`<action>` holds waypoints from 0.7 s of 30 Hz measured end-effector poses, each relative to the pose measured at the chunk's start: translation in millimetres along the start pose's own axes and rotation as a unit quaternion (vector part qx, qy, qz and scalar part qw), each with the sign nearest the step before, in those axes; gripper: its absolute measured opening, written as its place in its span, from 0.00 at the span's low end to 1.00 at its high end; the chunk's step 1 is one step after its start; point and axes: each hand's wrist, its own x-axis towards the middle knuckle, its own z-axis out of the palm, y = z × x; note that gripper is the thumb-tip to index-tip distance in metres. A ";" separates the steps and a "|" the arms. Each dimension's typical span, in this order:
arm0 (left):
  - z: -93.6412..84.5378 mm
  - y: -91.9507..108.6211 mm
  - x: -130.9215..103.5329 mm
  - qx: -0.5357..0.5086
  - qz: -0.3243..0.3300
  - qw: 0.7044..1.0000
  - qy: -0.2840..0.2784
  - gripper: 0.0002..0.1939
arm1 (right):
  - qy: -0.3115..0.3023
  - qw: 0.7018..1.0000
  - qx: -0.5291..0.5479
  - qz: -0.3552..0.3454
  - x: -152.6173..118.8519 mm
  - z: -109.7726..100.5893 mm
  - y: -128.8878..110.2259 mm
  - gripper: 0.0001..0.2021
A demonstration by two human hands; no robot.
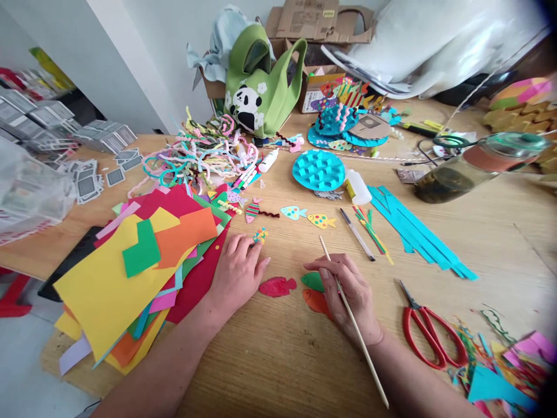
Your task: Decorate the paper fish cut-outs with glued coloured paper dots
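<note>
On the table [261, 371], paper sheets [91, 290] lie to the left of the left hand [239, 270], with pipe cleaners [200, 154] behind them and a bag [278, 101] behind those. Between the 2 hands lies 1 paper fish [276, 287], with 2 other fish [312, 281] to its right, partly hidden by the right hand [348, 296]. Right of that hand lie scissors [416, 305], with paper scraps [500, 383] farther right, paper strips [422, 235] behind, and a jar [452, 177] behind the strips.

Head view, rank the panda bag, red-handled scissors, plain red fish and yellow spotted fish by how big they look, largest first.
1. Panda bag
2. Red-handled scissors
3. Plain red fish
4. Yellow spotted fish
</note>
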 end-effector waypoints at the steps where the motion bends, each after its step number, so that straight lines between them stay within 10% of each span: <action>1: 0.1 0.3 0.1 0.001 -0.004 1.000 -0.003 0.17 | -0.001 1.000 -0.001 -0.001 -0.1 0.1 0.4 0.14; 21: 2.5 -0.4 1.1 -0.036 0.060 0.998 -0.005 0.15 | -0.003 1.000 0.000 0.008 2.7 -1.2 -2.0 0.12</action>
